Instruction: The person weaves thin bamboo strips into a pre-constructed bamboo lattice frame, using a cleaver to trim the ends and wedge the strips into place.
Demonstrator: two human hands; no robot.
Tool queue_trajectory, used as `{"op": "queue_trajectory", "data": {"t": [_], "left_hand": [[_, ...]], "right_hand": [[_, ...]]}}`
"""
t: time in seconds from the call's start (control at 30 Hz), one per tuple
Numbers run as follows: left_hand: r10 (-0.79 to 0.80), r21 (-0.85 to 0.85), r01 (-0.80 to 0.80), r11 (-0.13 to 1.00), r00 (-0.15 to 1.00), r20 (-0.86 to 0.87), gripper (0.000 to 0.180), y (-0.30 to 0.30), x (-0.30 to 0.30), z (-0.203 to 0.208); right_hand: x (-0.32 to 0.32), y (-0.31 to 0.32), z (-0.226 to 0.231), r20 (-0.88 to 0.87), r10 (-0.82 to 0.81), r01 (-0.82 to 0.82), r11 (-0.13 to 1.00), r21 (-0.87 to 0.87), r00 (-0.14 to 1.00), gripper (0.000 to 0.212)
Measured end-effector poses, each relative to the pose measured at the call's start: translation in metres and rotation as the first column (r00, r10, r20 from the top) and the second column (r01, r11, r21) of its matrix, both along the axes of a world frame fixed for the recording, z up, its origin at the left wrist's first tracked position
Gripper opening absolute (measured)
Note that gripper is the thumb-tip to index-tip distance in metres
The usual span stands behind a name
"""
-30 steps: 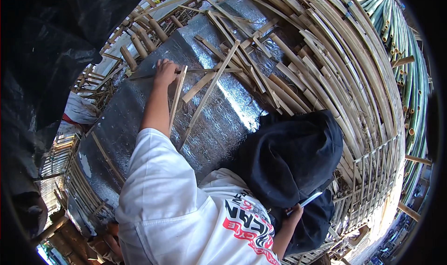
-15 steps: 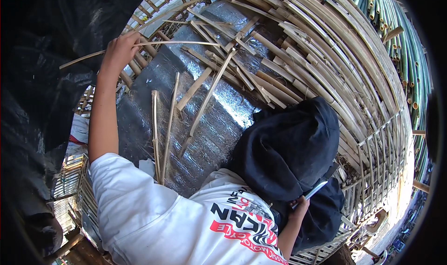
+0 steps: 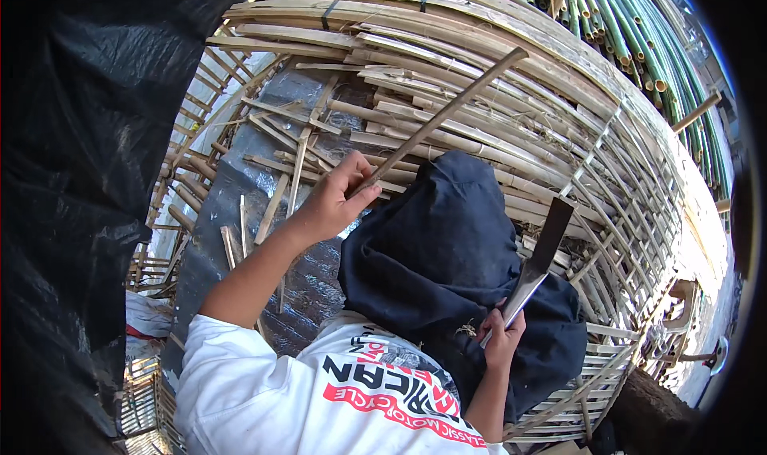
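Observation:
My left hand (image 3: 335,203) is closed round one end of a narrow bamboo strip (image 3: 447,118). The strip slants up to the far right, above my covered knee. In my right hand (image 3: 503,333), resting by the dark trousers (image 3: 439,223), is a long-bladed knife (image 3: 545,247). Its blade points away from me, partly dark and partly shiny near the hand. The knife and the strip are apart. A small tuft of pale shavings (image 3: 467,327) lies on the dark cloth beside my right hand.
Long split bamboo lengths (image 3: 479,79) are stacked across the far side. Loose strips (image 3: 300,163) lie on a dark sheet (image 3: 315,283) to the left. Green bamboo poles (image 3: 631,31) stand at the far right. A black tarp (image 3: 72,175) hangs at the left; a slatted bamboo frame (image 3: 631,255) curves along the right.
My left hand has come from the far left to the middle, holding a strip that now points to the far right. The knife in my right hand has swung up into fuller view.

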State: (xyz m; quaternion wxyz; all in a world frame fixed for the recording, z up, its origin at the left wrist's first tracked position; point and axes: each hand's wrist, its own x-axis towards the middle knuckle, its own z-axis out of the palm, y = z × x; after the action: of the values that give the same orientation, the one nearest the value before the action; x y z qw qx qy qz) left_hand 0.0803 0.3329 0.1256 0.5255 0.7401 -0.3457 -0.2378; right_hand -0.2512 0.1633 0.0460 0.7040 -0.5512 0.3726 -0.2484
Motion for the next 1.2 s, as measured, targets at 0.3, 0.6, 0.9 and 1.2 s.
{"op": "queue_trajectory", "data": {"t": [0.3,0.6,0.9,1.2], "left_hand": [[-0.287,0.170,0.317,0.933,0.940,-0.182,0.018,-0.081,-0.088,-0.034],[-0.178,0.438,0.243,0.865,0.967,-0.184,0.028,-0.067,-0.096,-0.050],[-0.210,0.462,0.317,0.828,0.940,-0.269,0.037,-0.064,-0.081,-0.077],[-0.168,0.516,0.294,0.805,0.946,-0.277,0.041,-0.072,-0.078,-0.081]], "right_hand": [[-0.010,-0.036,0.012,-0.082,0.183,-0.190,0.978,-0.089,0.980,0.030],[0.017,-0.054,0.002,-0.059,0.377,-0.378,0.926,-0.012,0.924,0.031],[0.035,-0.055,-0.022,-0.085,0.616,-0.576,0.770,0.273,0.783,0.028],[0.058,-0.061,0.002,-0.353,0.510,-0.523,0.850,0.067,0.784,0.029]]}}
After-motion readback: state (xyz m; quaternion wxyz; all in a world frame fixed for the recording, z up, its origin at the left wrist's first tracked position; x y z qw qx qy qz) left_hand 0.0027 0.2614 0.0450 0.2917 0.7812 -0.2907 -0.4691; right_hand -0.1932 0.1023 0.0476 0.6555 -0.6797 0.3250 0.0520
